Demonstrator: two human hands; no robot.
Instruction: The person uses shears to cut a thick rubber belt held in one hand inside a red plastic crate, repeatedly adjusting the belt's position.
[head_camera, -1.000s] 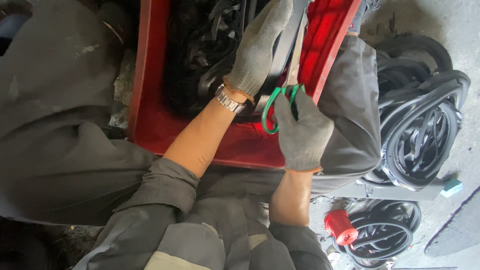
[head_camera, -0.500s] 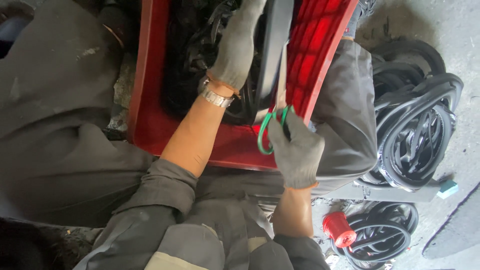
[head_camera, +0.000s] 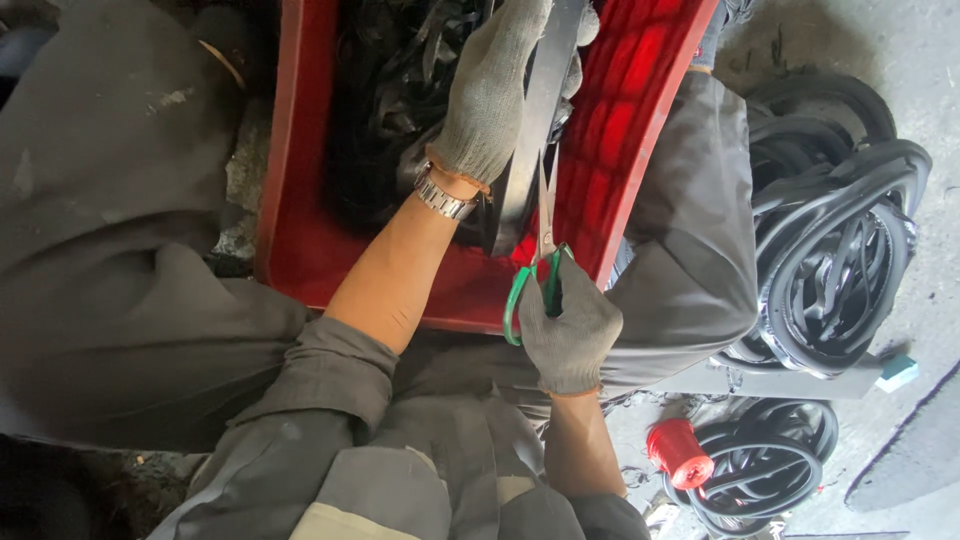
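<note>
Green-handled scissors (head_camera: 535, 270) sit clenched in the right hand (head_camera: 568, 330); the left hand (head_camera: 490, 95) grips a black rubber strip (head_camera: 530, 120) over the red crate (head_camera: 620, 130). Cutting cleanly likely needs the strip held taut.

No labels, signs or screens show. The only container is an open red plastic crate (head_camera: 300, 180), rectangular, with a ribbed inner wall, resting across the person's lap in the upper middle of the view and filled with black strips.
</note>
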